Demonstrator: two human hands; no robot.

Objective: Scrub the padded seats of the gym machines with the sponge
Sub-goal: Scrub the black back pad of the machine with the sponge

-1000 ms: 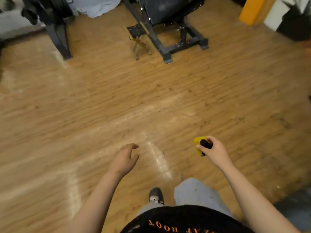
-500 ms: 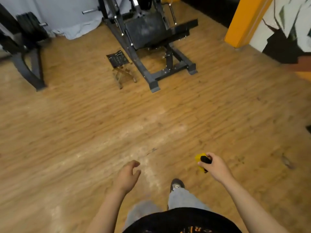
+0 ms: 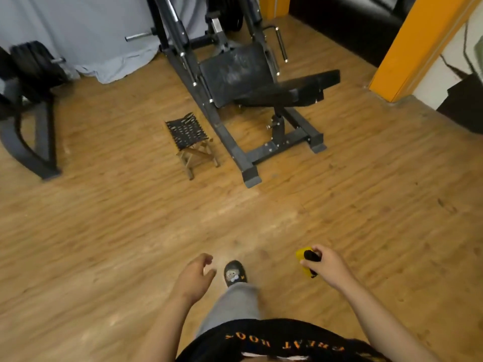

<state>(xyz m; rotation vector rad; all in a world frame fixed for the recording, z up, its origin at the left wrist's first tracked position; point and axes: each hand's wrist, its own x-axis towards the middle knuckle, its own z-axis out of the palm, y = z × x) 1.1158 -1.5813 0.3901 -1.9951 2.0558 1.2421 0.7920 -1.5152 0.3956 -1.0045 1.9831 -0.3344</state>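
A black gym machine stands ahead on the wooden floor, with a worn padded backrest (image 3: 236,74) and a padded seat (image 3: 290,91) jutting to the right. My right hand (image 3: 326,265) is low at the right, closed around a yellow sponge (image 3: 304,259) with a dark scrubbing side. My left hand (image 3: 194,276) hangs beside it with loosely curled fingers and nothing in it. Both hands are far from the machine, well short of its base frame (image 3: 251,176).
A small folding stool (image 3: 189,137) with a woven black top stands just left of the machine's base. Another machine with weight plates (image 3: 31,71) is at the far left. An orange pillar (image 3: 418,45) rises at the right. A grey cloth (image 3: 86,30) hangs behind.
The view has tilted up and moved forward, so the machine looms larger and its seat shows fully. My feet have stepped on. The sponge stays in my right hand.
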